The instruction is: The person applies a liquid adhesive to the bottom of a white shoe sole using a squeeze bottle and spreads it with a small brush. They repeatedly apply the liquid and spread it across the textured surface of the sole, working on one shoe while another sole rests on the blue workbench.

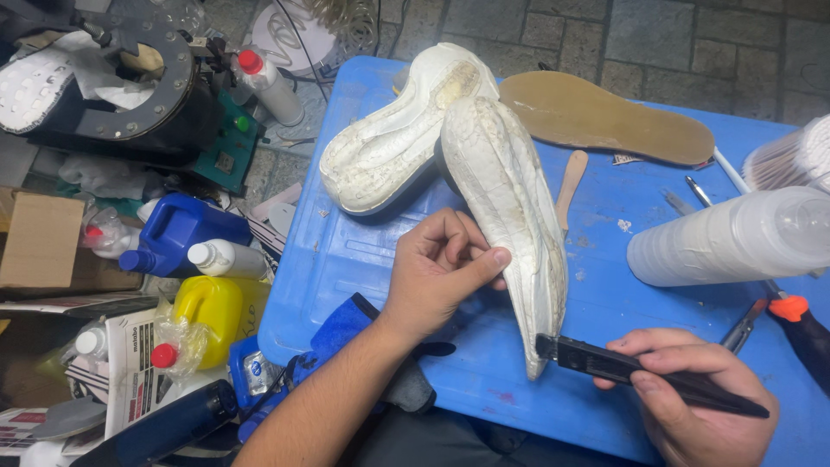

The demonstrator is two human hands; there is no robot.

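Head view, looking down on a blue plastic tabletop (363, 259). Left hand (437, 268) curled around the edge of a white shoe sole (506, 199), thumb pressed flat on its side, other fingers folded in and steadying it on its edge. Sole stretched from the middle of the table down toward the near edge, toe end low, surface yellowed with old glue. Right hand (700, 402) closed in a fist grip on a black utility knife (640, 372), blade end touching the lower tip of the sole.

Second white sole (393, 143) lying hollow side up just behind the held one, touching it near the top. Tan insole (605, 117) flat at the far side of the table, wooden spatula (571, 177) just below it beside the held sole. Stack of clear plastic cups (726, 238) lying on its side at the right, orange-handled tool (791, 311) near it. Blue cloth (337, 337) draped over the near left corner under the left forearm.

Off the table at left: blue jug (181, 229), yellow jug (212, 307), white bottle with red cap (268, 82), cardboard box (39, 242), dark round machine (130, 86).
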